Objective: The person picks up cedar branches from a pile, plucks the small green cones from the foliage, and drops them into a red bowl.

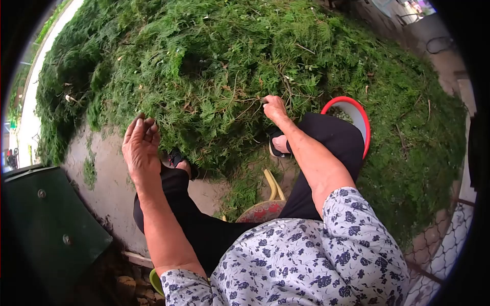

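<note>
Nearest my camera, at 5 o'clock, is the white short-sleeved top with a dark floral print [296,260], worn by the person whose view I share. Below it I see the black trousers [326,135], knees apart around a round, red-patterned seat with yellow legs [265,210] at 6 o'clock.

The left hand [141,145] is raised at 9 o'clock, fingers half bent with their ends near the thumb; I cannot tell whether anything is pinched there. The right hand [275,108], at 1 o'clock, has its fingers curled in beside some brown twigs; I cannot tell whether it grips one.

The broad heap of feathery green conifer cuttings [204,56] lies from 10 to 3 o'clock, on the grey concrete floor [109,153]. A red-rimmed, grey-walled round tub [365,122] stands at 2 o'clock, just beside the right knee, with small pale-green bits inside.
</note>
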A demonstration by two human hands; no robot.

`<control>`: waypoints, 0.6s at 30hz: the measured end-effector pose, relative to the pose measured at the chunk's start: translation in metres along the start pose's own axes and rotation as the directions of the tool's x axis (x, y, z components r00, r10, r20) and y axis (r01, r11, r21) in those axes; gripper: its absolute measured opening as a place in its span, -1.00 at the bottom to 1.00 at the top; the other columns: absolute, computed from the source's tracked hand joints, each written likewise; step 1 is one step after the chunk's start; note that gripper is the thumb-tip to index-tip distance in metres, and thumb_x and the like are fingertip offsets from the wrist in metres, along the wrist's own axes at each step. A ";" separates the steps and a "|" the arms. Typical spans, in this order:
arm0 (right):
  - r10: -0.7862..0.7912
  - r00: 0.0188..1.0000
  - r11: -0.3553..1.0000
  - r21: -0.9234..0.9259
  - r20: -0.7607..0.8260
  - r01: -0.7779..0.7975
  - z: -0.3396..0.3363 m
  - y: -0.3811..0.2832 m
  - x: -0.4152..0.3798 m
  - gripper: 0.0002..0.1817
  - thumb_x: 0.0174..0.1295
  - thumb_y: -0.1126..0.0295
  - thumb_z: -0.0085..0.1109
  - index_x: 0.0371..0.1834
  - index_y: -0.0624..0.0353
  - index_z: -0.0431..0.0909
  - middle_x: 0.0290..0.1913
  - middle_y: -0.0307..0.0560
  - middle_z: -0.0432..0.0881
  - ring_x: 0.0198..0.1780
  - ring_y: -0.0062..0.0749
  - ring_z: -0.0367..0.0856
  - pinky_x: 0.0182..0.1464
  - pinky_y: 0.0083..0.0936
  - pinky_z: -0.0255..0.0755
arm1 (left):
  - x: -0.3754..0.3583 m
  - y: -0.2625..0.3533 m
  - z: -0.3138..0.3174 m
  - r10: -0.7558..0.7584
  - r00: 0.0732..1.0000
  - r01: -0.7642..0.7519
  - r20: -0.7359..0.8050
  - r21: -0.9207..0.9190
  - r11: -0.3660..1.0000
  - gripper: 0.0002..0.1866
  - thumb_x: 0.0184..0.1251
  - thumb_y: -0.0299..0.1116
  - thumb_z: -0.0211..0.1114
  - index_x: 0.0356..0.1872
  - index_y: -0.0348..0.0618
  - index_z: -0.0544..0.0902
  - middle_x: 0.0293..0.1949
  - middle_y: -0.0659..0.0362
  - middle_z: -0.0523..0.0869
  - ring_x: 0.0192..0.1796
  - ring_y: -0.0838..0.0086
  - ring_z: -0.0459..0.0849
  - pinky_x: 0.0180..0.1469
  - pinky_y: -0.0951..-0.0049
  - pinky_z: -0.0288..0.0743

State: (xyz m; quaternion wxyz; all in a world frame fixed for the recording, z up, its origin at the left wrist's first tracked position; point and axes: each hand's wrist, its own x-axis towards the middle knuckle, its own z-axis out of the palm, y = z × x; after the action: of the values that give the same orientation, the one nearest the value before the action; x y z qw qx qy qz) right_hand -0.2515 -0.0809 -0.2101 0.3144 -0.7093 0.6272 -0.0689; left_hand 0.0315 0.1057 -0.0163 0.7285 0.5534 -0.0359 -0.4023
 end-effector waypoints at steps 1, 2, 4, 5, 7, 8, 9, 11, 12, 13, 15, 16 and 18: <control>0.050 0.997 0.999 -0.011 0.062 -0.050 0.001 -0.001 0.003 -0.73 -0.08 0.54 0.02 -0.31 0.04 0.64 -0.16 0.12 0.59 -0.07 -0.02 0.54 0.00 -0.29 0.43 | 0.002 0.001 0.002 0.013 1.000 -0.013 0.009 0.031 0.999 -0.75 0.29 -0.42 0.15 -0.04 -0.26 0.50 -0.31 0.14 0.63 -0.36 0.52 0.59 -0.30 0.58 0.52; 0.092 0.995 0.996 -0.018 0.030 -0.092 0.005 0.007 0.007 -0.75 -0.09 0.51 0.06 -0.31 0.06 0.65 -0.24 0.08 0.62 -0.15 -0.10 0.58 -0.08 -0.34 0.45 | 0.002 0.001 0.006 0.002 1.000 -0.003 0.025 0.030 1.000 -0.75 0.29 -0.42 0.15 -0.04 -0.26 0.50 -0.31 0.14 0.63 -0.36 0.52 0.59 -0.30 0.58 0.52; 0.280 0.960 0.954 0.106 0.011 -0.280 0.013 0.028 0.020 -0.73 -0.12 0.49 0.07 -0.31 0.06 0.66 -0.39 0.00 0.66 -0.42 -0.27 0.64 -0.31 -0.44 0.49 | 0.003 0.004 0.015 -0.008 0.999 0.006 0.044 0.042 0.999 -0.75 0.30 -0.43 0.13 -0.03 -0.26 0.50 -0.30 0.14 0.63 -0.35 0.53 0.59 -0.29 0.59 0.52; 0.278 0.956 0.960 0.064 -0.097 -0.272 0.014 0.042 0.027 -0.75 -0.08 0.52 0.05 -0.33 0.12 0.66 -0.51 -0.03 0.63 -0.57 -0.37 0.59 -0.52 -0.48 0.45 | 0.004 0.003 0.017 -0.012 0.998 0.009 0.054 0.042 0.999 -0.75 0.30 -0.43 0.13 -0.03 -0.26 0.50 -0.30 0.14 0.63 -0.35 0.53 0.59 -0.29 0.59 0.52; 0.520 0.823 0.776 0.529 -0.229 -0.343 0.029 0.086 0.054 -0.76 -0.01 0.57 -0.02 -0.29 0.23 0.61 -0.57 -0.05 0.59 -0.59 -0.45 0.57 -0.65 -0.53 0.40 | 0.004 0.001 0.024 -0.034 0.995 0.025 0.091 0.095 0.995 -0.75 0.30 -0.43 0.12 -0.03 -0.27 0.50 -0.30 0.15 0.62 -0.34 0.55 0.58 -0.27 0.59 0.51; 0.498 0.802 0.767 0.599 -0.329 -0.231 0.032 0.103 0.062 -0.74 0.06 0.59 -0.10 -0.21 0.30 0.55 -0.53 -0.06 0.56 -0.61 -0.48 0.55 -0.73 -0.61 0.37 | 0.003 0.001 0.026 -0.042 0.992 0.029 0.120 0.109 0.994 -0.75 0.30 -0.43 0.13 -0.04 -0.27 0.50 -0.30 0.15 0.62 -0.35 0.57 0.57 -0.26 0.60 0.51; 0.553 0.776 0.680 0.703 -0.304 -0.209 0.022 0.102 0.064 -0.71 0.11 0.58 -0.18 -0.15 0.34 0.51 -0.42 0.00 0.57 -0.61 -0.45 0.56 -0.71 -0.60 0.43 | 0.003 -0.001 0.028 -0.046 0.992 0.033 0.121 0.114 0.993 -0.75 0.30 -0.43 0.13 -0.04 -0.27 0.50 -0.30 0.15 0.62 -0.35 0.57 0.57 -0.26 0.60 0.51; 0.688 0.719 0.496 0.787 -0.099 -0.366 -0.021 0.066 0.056 -0.67 0.12 0.56 -0.20 -0.07 0.30 0.47 -0.27 0.04 0.56 -0.61 -0.43 0.55 -0.72 -0.57 0.45 | 0.004 -0.001 0.035 -0.080 0.990 0.063 0.116 0.148 0.987 -0.76 0.30 -0.43 0.13 -0.04 -0.27 0.50 -0.31 0.15 0.62 -0.34 0.58 0.57 -0.26 0.60 0.51; 0.691 0.716 0.491 0.789 -0.096 -0.368 -0.025 0.062 0.055 -0.67 0.12 0.56 -0.20 -0.07 0.30 0.47 -0.27 0.04 0.56 -0.61 -0.43 0.55 -0.72 -0.57 0.45 | 0.005 -0.003 0.035 -0.094 0.988 0.073 0.123 0.163 0.984 -0.75 0.29 -0.43 0.14 -0.04 -0.27 0.50 -0.32 0.16 0.63 -0.34 0.58 0.57 -0.25 0.60 0.51; 0.672 0.739 0.514 0.741 -0.036 -0.432 -0.028 0.059 0.055 -0.65 0.12 0.56 -0.21 -0.03 0.27 0.45 -0.23 0.04 0.55 -0.60 -0.41 0.56 -0.72 -0.57 0.45 | 0.006 -0.004 0.035 -0.095 0.988 0.073 0.124 0.169 0.983 -0.75 0.29 -0.43 0.14 -0.04 -0.27 0.50 -0.32 0.16 0.63 -0.34 0.58 0.57 -0.25 0.60 0.51; 0.653 0.757 0.537 0.688 0.027 -0.488 -0.024 0.061 0.057 -0.62 0.12 0.55 -0.21 0.02 0.24 0.43 -0.18 0.03 0.55 -0.59 -0.40 0.57 -0.72 -0.56 0.45 | 0.008 -0.007 0.039 -0.101 0.989 0.079 0.111 0.192 0.978 -0.75 0.28 -0.43 0.15 -0.04 -0.27 0.50 -0.33 0.17 0.63 -0.34 0.59 0.57 -0.25 0.61 0.50; 0.619 0.784 0.600 0.615 0.049 -0.512 -0.020 0.066 0.058 -0.61 0.12 0.54 -0.19 0.05 0.22 0.40 -0.12 0.03 0.52 -0.59 -0.39 0.57 -0.71 -0.55 0.45 | 0.008 -0.008 0.042 -0.100 0.989 0.077 0.112 0.194 0.978 -0.75 0.28 -0.43 0.15 -0.04 -0.27 0.50 -0.33 0.17 0.63 -0.34 0.59 0.57 -0.25 0.61 0.50; 0.544 0.824 0.737 0.379 0.158 -0.559 -0.026 0.068 0.059 -0.74 0.12 0.41 -0.03 -0.13 0.23 0.48 -0.23 0.00 0.58 -0.60 -0.38 0.58 -0.67 -0.50 0.42 | 0.008 -0.006 0.052 -0.121 0.987 0.097 0.103 0.211 0.973 -0.75 0.27 -0.42 0.17 -0.05 -0.26 0.51 -0.33 0.17 0.63 -0.35 0.59 0.57 -0.25 0.62 0.50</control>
State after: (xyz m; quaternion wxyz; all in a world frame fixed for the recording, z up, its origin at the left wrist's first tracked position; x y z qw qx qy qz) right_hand -0.3100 -0.1467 -0.2434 0.4731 -0.4107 0.7743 -0.0894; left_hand 0.0080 0.0599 -0.0048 0.6411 0.6026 -0.0887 -0.4669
